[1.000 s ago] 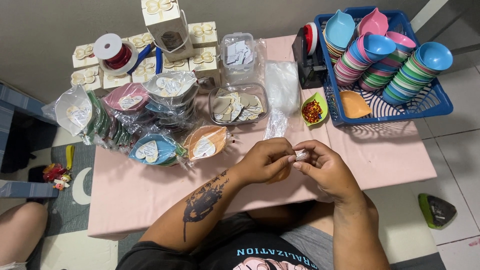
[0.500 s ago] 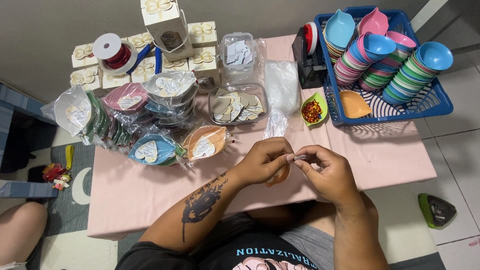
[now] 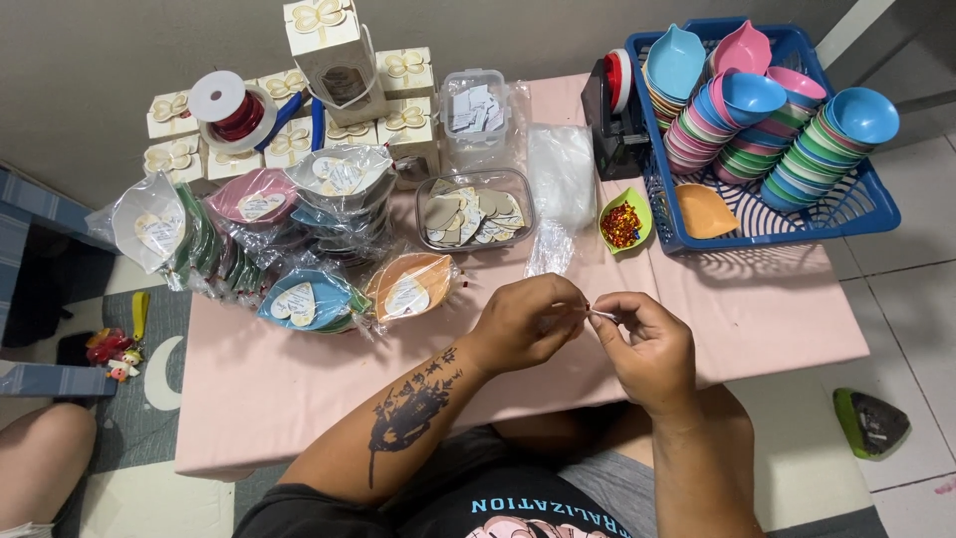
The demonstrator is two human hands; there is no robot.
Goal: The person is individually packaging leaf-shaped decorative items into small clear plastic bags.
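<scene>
I see both hands meeting over the near edge of the bench (image 3: 299,399), and the grip is a pinch on each side: the left hand (image 3: 523,324) has thumb and forefinger closed on one end of a thin clear strip (image 3: 600,315), the right hand (image 3: 645,344) closed on the other end, so the strip runs short and taut between the fingertips. It looks like a sliver of wrapping film or tape; I cannot tell which. To do this well, I judge the pinches should stay close to the ends, pulling evenly and level, so the strip neither twists nor sticks to itself.

Outward from the hands: at ten o'clock lies an orange leaf-shaped dish in a clear bag (image 3: 410,284), with more bagged dishes (image 3: 329,214) stacked beyond it. At twelve o'clock a loose clear bag (image 3: 550,249) and a clear tub of heart-shaped tags (image 3: 473,207). At one o'clock a small green dish of red bits (image 3: 623,219), and past it a blue basket (image 3: 876,214) of stacked coloured dishes.

Against the frame a second back, the hands have moved slightly apart, and the orange dish then showing under the left hand is now out of sight
</scene>
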